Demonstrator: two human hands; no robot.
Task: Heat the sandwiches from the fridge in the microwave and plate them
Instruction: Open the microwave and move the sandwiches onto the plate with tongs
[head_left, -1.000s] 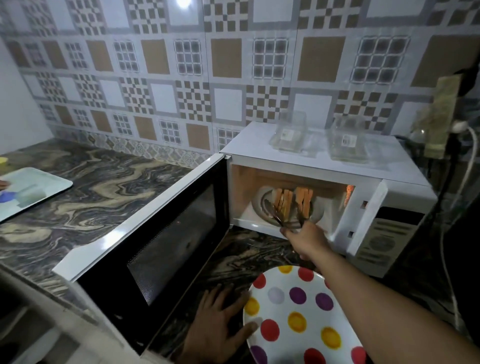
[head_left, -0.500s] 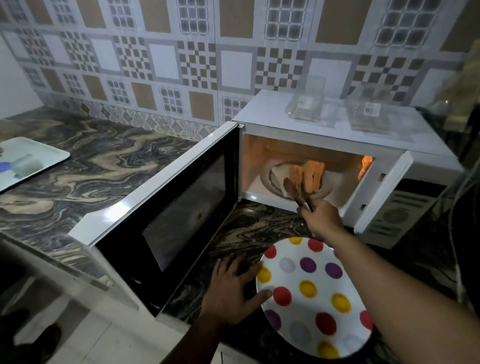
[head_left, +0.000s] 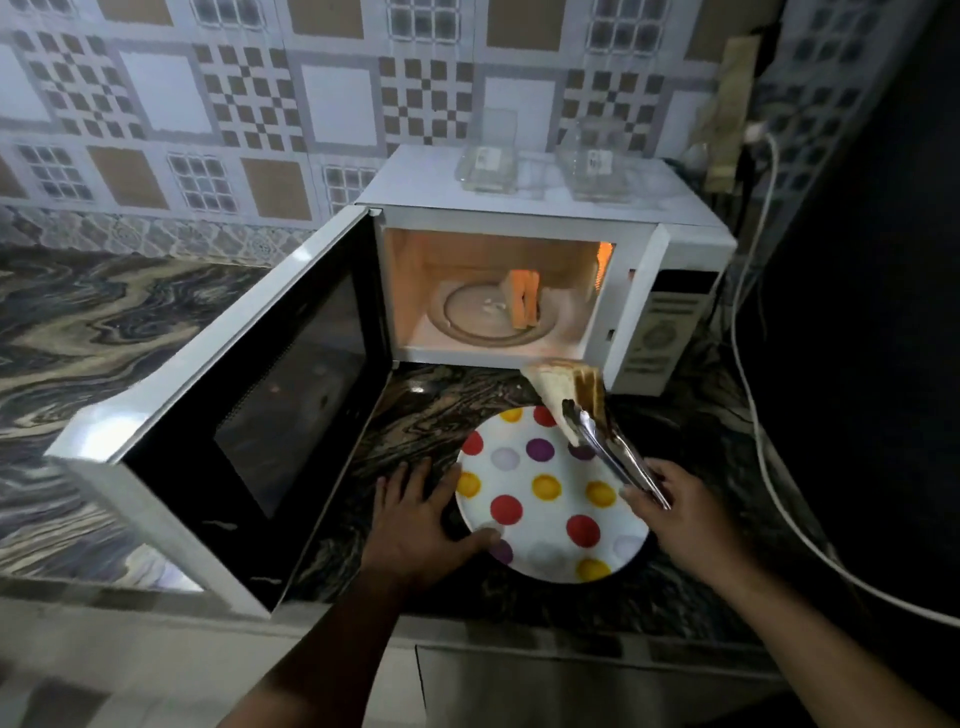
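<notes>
A white microwave (head_left: 675, 244) stands on the marble counter with its door (head_left: 244, 384) swung wide open and its inside lit. One sandwich half (head_left: 523, 304) stands on the glass turntable (head_left: 467, 322). My right hand (head_left: 675, 514) grips metal tongs (head_left: 613, 452) that clamp another sandwich (head_left: 566, 395), held in the air over the far edge of a white plate with coloured dots (head_left: 545, 519). My left hand (head_left: 415, 525) rests flat on the counter, with its thumb on the plate's left rim.
Two clear plastic containers (head_left: 488, 166) (head_left: 597, 166) sit on top of the microwave. A white cable (head_left: 753, 395) runs down the right side beside a dark surface. The open door takes up the counter left of the plate. Patterned tiles back the counter.
The tongs have pulled one sandwich out of the microwave and brought it back over the plate. One sandwich stays on the turntable. My left hand has stayed by the plate.
</notes>
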